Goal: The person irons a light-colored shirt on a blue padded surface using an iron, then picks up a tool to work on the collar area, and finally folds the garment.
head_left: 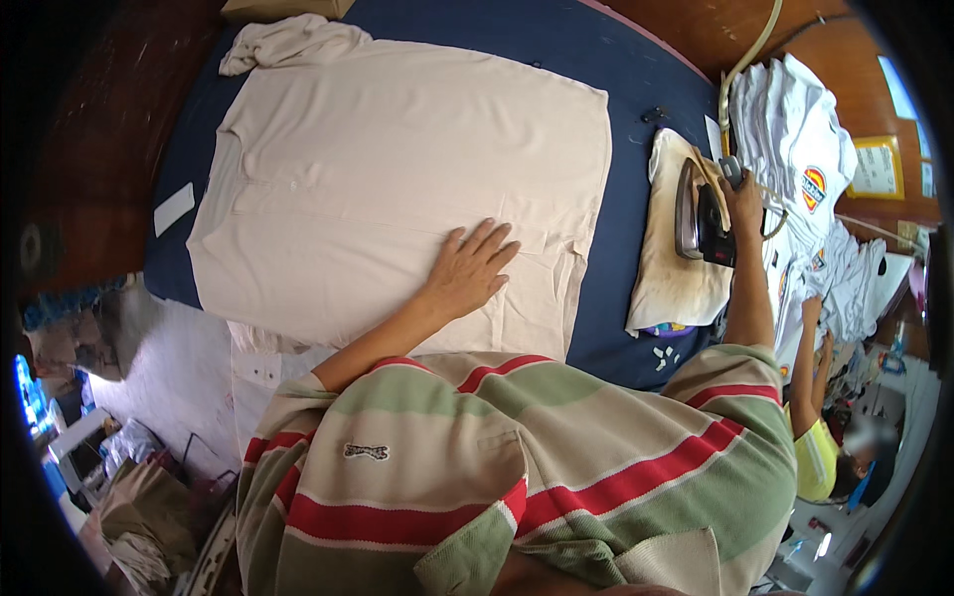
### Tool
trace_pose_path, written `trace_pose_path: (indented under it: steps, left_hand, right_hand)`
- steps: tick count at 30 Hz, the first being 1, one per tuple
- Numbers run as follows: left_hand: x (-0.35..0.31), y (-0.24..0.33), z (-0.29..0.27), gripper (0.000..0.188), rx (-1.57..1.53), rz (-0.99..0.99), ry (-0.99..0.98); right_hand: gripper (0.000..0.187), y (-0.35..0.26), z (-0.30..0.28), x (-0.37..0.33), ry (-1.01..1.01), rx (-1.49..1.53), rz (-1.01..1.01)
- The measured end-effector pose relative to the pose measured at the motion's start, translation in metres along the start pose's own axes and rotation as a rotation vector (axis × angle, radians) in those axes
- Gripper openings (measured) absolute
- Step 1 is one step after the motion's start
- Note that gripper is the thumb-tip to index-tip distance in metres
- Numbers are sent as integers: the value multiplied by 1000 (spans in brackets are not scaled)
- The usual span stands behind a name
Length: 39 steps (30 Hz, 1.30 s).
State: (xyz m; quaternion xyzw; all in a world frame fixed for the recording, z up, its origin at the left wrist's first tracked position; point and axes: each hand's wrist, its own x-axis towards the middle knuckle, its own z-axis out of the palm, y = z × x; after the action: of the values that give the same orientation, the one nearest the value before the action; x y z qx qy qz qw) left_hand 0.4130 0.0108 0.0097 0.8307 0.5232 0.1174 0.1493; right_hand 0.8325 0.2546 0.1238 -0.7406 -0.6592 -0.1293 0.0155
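Observation:
A cream shirt (pixel 397 149) lies spread over a dark blue ironing table, its neckline toward the left and its hem toward the right. One sleeve is bunched at the far left corner. My left hand (pixel 469 266) rests on the fabric near the hem, palm down with fingers spread. Over at the right, my right hand (pixel 740 199) grips the handle of a clothes iron (pixel 708 223). The iron is on a scorched, cream-coloured cloth pad (pixel 661 273), apart from the shirt. Creases show in the shirt just right of my left hand.
White shirts with a printed badge (pixel 790 129) are stacked beyond the iron, beside a hose (pixel 750 50). A co-worker in yellow (pixel 815 462) reaches toward garments at the right. White paper pieces (pixel 666 356) lie near the pad; a white card (pixel 174 210) lies at the table's left.

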Motion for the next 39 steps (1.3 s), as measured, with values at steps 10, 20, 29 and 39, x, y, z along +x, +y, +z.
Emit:
trace_pose_path:
  steps: [10,20,29,39]
  left_hand:
    - [25,-1,8,52,-202,367,179]
    - [-86,-186,-69,24,251,-731,687]
    - [-100,-205,-80,14,265,-384,502]
    - [-86,-235,-97,11,-316,-565,408]
  right_hand:
    - [41,-85,154,97,-13,123,-233]
    - [26,-67,186,138,223,147,-399]
    - [20,-173,83,68,-547,2247,54]
    - [31,-403,-22,-148,-987,1460,-153]
